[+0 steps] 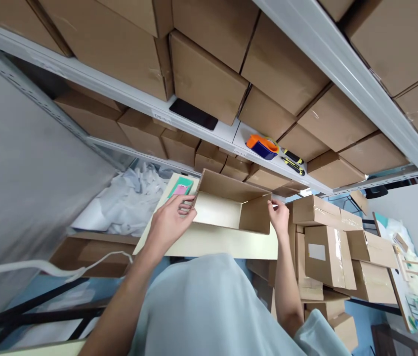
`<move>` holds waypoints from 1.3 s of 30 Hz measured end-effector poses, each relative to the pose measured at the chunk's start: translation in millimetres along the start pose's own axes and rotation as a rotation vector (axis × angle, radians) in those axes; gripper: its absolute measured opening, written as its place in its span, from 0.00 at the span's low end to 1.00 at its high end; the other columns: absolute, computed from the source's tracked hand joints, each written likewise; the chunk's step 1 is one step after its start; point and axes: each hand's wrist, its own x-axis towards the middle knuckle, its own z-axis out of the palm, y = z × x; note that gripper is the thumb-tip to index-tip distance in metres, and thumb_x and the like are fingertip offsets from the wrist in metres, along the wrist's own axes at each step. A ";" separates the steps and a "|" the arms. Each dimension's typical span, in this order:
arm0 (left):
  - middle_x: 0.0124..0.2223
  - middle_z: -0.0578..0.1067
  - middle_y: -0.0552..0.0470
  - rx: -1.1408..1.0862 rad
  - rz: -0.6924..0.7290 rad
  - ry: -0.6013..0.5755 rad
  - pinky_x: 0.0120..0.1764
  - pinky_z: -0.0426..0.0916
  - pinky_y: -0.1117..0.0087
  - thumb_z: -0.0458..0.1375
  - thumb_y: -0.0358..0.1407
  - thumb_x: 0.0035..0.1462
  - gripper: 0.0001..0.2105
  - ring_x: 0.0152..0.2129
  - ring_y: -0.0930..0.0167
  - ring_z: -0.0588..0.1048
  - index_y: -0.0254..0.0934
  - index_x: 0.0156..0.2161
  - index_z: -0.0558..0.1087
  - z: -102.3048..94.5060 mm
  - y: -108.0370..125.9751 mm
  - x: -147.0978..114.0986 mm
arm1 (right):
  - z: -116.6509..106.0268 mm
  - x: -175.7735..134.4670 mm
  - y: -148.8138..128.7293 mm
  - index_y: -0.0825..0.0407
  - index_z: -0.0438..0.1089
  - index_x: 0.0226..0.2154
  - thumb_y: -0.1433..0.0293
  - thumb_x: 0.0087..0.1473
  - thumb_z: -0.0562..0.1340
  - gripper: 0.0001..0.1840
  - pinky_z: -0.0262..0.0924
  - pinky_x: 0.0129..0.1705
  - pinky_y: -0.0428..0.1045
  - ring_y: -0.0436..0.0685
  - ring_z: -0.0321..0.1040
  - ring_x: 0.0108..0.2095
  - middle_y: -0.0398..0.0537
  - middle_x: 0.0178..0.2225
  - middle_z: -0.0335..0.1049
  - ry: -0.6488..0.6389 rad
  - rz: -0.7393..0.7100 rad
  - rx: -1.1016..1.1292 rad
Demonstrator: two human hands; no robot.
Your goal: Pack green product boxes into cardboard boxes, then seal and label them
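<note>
Between my hands a brown cardboard box [255, 216] is held above a cream tabletop [227, 244], its open side facing me. A pale surface shows inside its walls; whether that is the box's bottom or the tabletop I cannot tell. My left hand [172, 217] is closed on the box's left edge, fingers bent at the wall. At the right edge, my right hand [278, 215] pinches the wall near its upper corner. Just beyond my left hand lies a green and pink packet [181, 187] on the tabletop.
A shelf [227, 131] full of cartons crosses ahead, bearing a black phone [194, 113], an orange and blue tape dispenser [263, 147] and yellow-black cutters [293, 165]. Crumpled white wrapping [127, 195] lies left. Stacked cartons [329, 254] stand right.
</note>
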 end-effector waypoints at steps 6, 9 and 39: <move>0.50 0.84 0.45 -0.009 0.017 -0.130 0.48 0.82 0.58 0.63 0.50 0.55 0.18 0.40 0.58 0.85 0.43 0.47 0.76 -7.3 -16.0 23.2 | 11.2 5.1 -9.9 0.53 0.84 0.48 0.51 0.64 0.58 0.28 0.73 0.46 0.55 0.65 0.81 0.37 0.60 0.45 0.87 0.007 -0.022 -0.106; 0.54 0.83 0.44 -0.056 0.053 -0.076 0.52 0.81 0.58 0.61 0.56 0.62 0.23 0.45 0.57 0.85 0.42 0.52 0.77 -16.9 -15.1 51.4 | 10.1 4.0 -12.1 0.52 0.84 0.47 0.48 0.64 0.57 0.30 0.72 0.44 0.55 0.65 0.81 0.35 0.61 0.44 0.87 0.015 -0.032 -0.140; 0.71 0.74 0.32 0.069 0.100 -0.001 0.67 0.69 0.46 0.60 0.56 0.66 0.37 0.68 0.45 0.73 0.35 0.72 0.67 2.3 3.2 49.6 | -15.0 -31.7 -3.1 0.51 0.81 0.51 0.43 0.62 0.59 0.33 0.71 0.41 0.55 0.65 0.81 0.37 0.57 0.42 0.86 -0.037 0.033 -0.173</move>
